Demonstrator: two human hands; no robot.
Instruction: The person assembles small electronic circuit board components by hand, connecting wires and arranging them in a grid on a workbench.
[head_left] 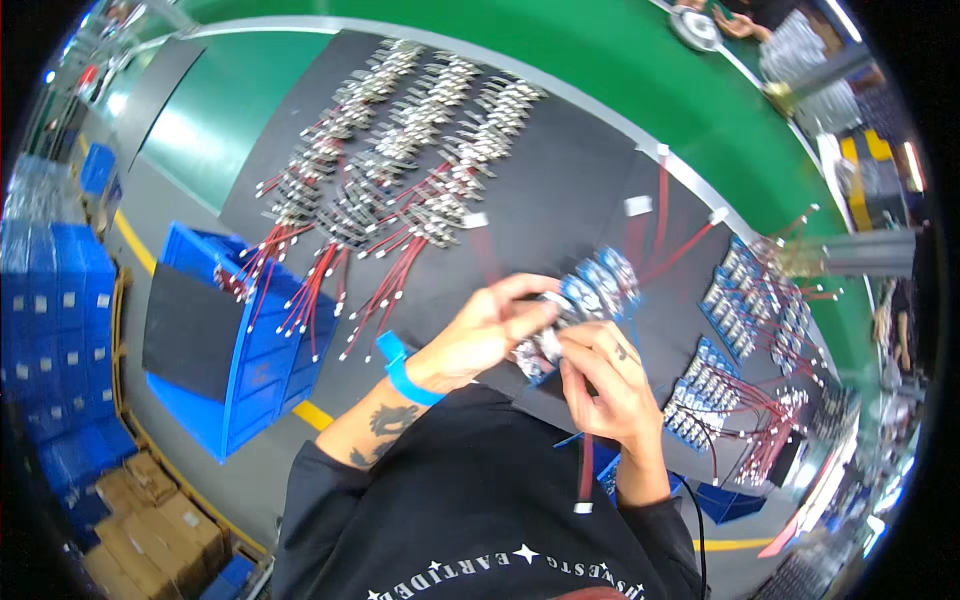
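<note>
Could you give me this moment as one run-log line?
Left hand: holding blurred blue board panel; right hand: also on panel, grip unclear; dark table: silver parts with red leads at left, blue boards at right

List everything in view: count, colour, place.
circuit boards: several, blue and white, in both hands
leads: several, red, beside those boards
wired metal parts: three rows, silvery, tabletop's far left
wired boards: many, blue, right
tabletop: one, black, centre
crate: one, blue, left of tabletop
stacked bins: many, blue, far left
cardboard boxes: several, brown, lower left
co-worker's hand: at least one, upper right
wristband: one, blue, left wrist
left hand: one, bare, centre
right hand: one, bare, right of centre
</note>
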